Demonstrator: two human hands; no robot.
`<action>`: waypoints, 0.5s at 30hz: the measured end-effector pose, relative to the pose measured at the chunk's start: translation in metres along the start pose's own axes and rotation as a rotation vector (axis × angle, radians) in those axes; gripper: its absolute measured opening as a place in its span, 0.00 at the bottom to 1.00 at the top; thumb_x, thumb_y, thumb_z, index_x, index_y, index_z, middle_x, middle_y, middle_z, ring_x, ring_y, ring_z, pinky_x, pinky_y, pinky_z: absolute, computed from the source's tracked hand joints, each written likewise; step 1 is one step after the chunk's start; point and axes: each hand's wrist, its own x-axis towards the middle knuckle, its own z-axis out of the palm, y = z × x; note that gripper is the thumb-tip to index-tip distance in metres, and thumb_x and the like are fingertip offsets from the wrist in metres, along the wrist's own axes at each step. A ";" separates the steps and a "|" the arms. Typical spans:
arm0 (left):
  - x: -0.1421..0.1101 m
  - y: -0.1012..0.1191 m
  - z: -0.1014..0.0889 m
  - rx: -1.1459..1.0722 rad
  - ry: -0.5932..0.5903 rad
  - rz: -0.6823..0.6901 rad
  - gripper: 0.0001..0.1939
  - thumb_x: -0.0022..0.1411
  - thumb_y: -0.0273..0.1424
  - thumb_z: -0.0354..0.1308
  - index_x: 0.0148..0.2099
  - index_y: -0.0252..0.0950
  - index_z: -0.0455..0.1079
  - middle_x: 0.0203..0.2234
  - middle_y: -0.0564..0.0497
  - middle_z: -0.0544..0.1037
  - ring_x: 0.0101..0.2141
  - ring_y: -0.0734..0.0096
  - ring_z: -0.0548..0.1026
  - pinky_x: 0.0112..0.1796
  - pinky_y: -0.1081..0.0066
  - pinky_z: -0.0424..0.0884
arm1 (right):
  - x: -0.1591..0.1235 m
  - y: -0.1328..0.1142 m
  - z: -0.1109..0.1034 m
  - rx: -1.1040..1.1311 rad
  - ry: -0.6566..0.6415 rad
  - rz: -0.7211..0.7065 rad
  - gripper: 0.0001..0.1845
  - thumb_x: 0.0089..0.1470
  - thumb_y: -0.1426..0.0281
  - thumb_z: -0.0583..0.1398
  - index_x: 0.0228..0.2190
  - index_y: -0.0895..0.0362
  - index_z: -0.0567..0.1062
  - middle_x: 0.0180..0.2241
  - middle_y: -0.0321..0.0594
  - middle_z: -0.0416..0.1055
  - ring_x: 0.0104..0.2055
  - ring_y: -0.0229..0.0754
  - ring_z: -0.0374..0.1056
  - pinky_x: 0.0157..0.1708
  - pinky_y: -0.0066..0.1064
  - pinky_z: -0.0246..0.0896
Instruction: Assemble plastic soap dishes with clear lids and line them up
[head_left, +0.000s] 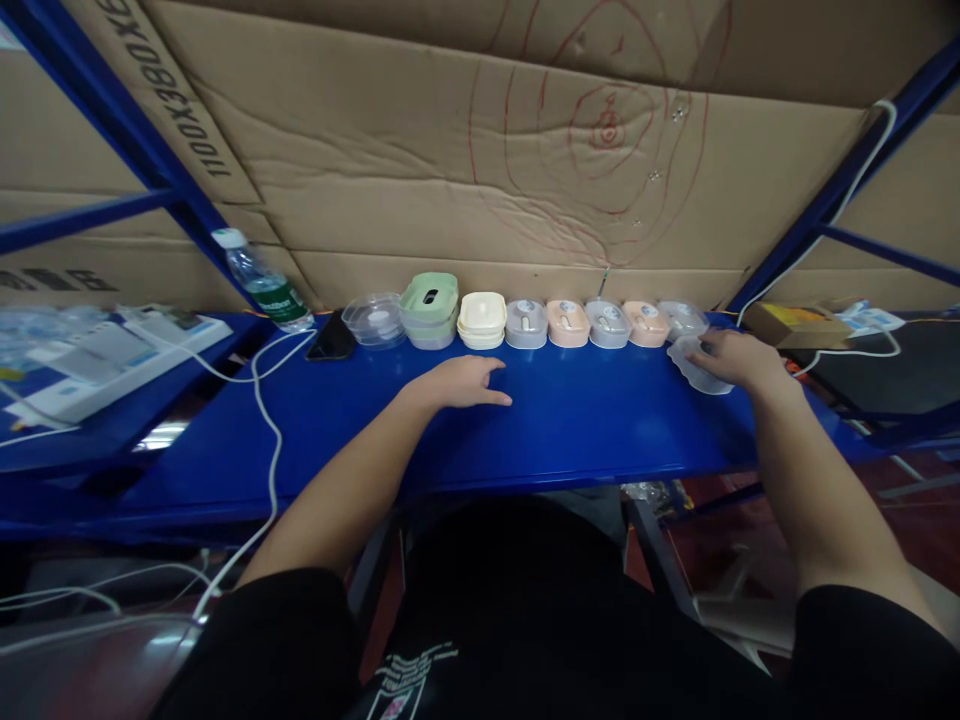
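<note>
We wear a black shirt with short sleeves, left hand and right hand bare. Its front carries a print of pale lines and red.

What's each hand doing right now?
Left hand: open, holding nothing, fingers spread above the blue table.
Right hand: fingers on the clear plastic piece; whether gripped or just touching, can't tell.

The plastic boxes look smooth, the tabletop glossy.
</note>
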 end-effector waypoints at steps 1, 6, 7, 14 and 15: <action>0.000 0.000 0.000 -0.002 -0.001 0.001 0.48 0.59 0.61 0.64 0.70 0.35 0.71 0.47 0.41 0.84 0.43 0.53 0.81 0.40 0.66 0.68 | 0.000 -0.001 -0.001 -0.016 -0.006 0.016 0.31 0.71 0.50 0.56 0.59 0.60 0.79 0.62 0.70 0.73 0.57 0.65 0.76 0.52 0.48 0.66; 0.002 -0.004 0.001 -0.010 0.010 0.025 0.47 0.59 0.61 0.65 0.69 0.33 0.72 0.46 0.41 0.84 0.41 0.54 0.81 0.39 0.65 0.69 | -0.007 -0.007 -0.009 -0.077 -0.043 0.103 0.34 0.72 0.48 0.53 0.61 0.60 0.78 0.61 0.68 0.75 0.59 0.69 0.75 0.52 0.51 0.67; 0.002 -0.004 0.002 -0.010 0.022 0.040 0.45 0.59 0.60 0.66 0.68 0.33 0.73 0.45 0.41 0.84 0.41 0.54 0.81 0.39 0.65 0.69 | -0.008 -0.008 -0.010 -0.076 -0.034 0.113 0.35 0.71 0.47 0.53 0.60 0.60 0.78 0.61 0.69 0.75 0.60 0.71 0.75 0.52 0.54 0.67; -0.007 -0.001 -0.013 -0.127 0.647 0.190 0.15 0.70 0.42 0.58 0.47 0.40 0.81 0.36 0.46 0.83 0.37 0.62 0.79 0.45 0.61 0.73 | -0.013 -0.051 -0.015 0.270 0.378 -0.365 0.27 0.69 0.54 0.59 0.59 0.57 0.80 0.62 0.61 0.77 0.68 0.66 0.70 0.68 0.53 0.63; -0.010 -0.004 -0.018 -0.131 0.754 0.171 0.14 0.71 0.42 0.58 0.44 0.40 0.81 0.36 0.46 0.83 0.37 0.62 0.78 0.46 0.61 0.73 | -0.014 -0.067 -0.018 0.336 0.376 -0.470 0.26 0.68 0.54 0.60 0.58 0.54 0.81 0.60 0.58 0.79 0.66 0.65 0.71 0.68 0.54 0.64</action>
